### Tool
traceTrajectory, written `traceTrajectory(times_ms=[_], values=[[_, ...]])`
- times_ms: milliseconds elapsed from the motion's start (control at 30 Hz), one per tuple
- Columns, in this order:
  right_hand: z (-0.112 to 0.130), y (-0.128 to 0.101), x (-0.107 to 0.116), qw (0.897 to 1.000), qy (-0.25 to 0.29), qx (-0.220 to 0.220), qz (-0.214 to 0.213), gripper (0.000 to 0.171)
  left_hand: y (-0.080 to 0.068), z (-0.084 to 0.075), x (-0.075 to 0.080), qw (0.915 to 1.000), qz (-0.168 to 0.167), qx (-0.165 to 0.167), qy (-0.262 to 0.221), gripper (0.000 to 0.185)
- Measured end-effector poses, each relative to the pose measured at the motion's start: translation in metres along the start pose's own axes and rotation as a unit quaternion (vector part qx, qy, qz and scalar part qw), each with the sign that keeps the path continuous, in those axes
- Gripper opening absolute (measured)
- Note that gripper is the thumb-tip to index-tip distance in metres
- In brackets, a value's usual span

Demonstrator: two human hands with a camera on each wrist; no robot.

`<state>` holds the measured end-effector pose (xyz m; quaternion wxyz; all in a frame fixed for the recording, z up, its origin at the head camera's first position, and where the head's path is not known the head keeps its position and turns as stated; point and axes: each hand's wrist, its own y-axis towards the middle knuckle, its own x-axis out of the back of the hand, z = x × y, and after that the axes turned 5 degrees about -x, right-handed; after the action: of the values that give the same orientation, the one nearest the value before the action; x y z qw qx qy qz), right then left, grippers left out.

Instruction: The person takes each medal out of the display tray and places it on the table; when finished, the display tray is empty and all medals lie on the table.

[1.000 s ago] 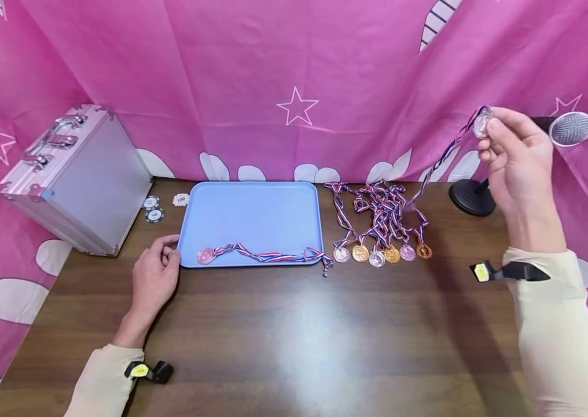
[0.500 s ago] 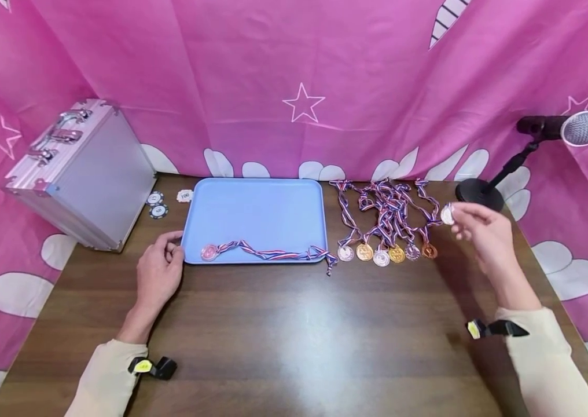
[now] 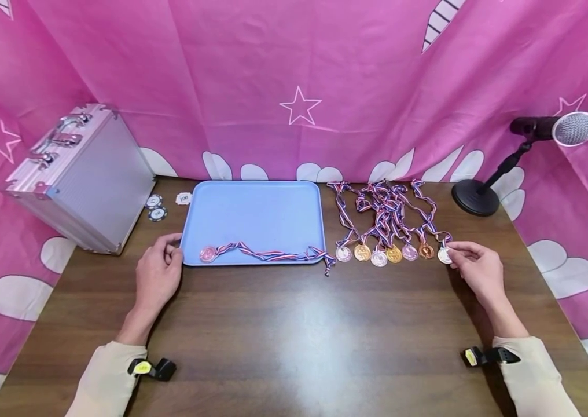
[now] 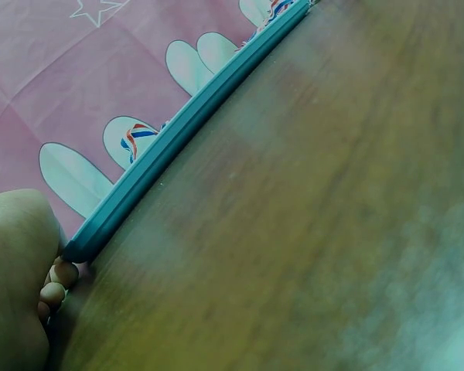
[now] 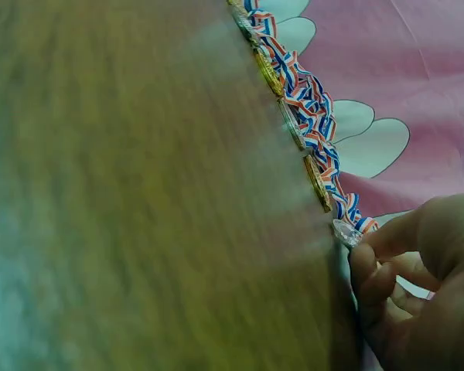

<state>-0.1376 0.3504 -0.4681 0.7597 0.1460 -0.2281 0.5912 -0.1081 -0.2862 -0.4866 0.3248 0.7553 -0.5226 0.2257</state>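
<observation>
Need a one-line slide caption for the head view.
Right hand pinches a silver medal beside six medals; left hand holds the blue tray.

At the table's far left we see a silver aluminium case with metal latches [image 3: 77,174], standing tilted. Just beside it lie three round poker chips [image 3: 161,205] on the dark wooden table [image 3: 294,341]. At the far right stands a black desk microphone with a silver mesh head [image 3: 575,128] on a round base. Behind everything we see a pink cloth backdrop printed with white stars [image 3: 299,87].
</observation>
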Motion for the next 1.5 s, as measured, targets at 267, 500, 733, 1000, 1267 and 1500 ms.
traceTrajectory(times_ms=[267, 500, 733, 1000, 1267, 1500], values=[[-0.005, 0.001, -0.005, 0.984, -0.142, 0.079, -0.075, 0.02, 0.001, -0.001, 0.001, 1.0, -0.001, -0.002, 0.0, 0.037], [-0.006, -0.002, -0.007, 0.991, -0.101, 0.025, -0.089, 0.025, 0.001, -0.001, 0.001, 1.0, 0.002, 0.001, 0.0, 0.037], [0.008, -0.011, -0.015, 0.993, -0.058, 0.022, -0.105, 0.023, -0.001, 0.001, 0.002, 1.0, 0.007, 0.006, 0.0, 0.038], [0.045, -0.025, -0.046, 0.994, -0.005, 0.089, -0.071, 0.014, 0.0, 0.001, 0.002, 1.0, 0.003, 0.006, 0.002, 0.037], [0.082, -0.041, -0.091, 0.987, 0.033, 0.158, 0.01, 0.009, 0.0, 0.0, 0.0, 0.9999, 0.003, 0.011, -0.002, 0.037], [0.113, -0.055, -0.142, 0.977, 0.037, 0.194, 0.078, 0.014, 0.0, 0.001, 0.001, 0.9999, 0.007, 0.013, -0.003, 0.038]])
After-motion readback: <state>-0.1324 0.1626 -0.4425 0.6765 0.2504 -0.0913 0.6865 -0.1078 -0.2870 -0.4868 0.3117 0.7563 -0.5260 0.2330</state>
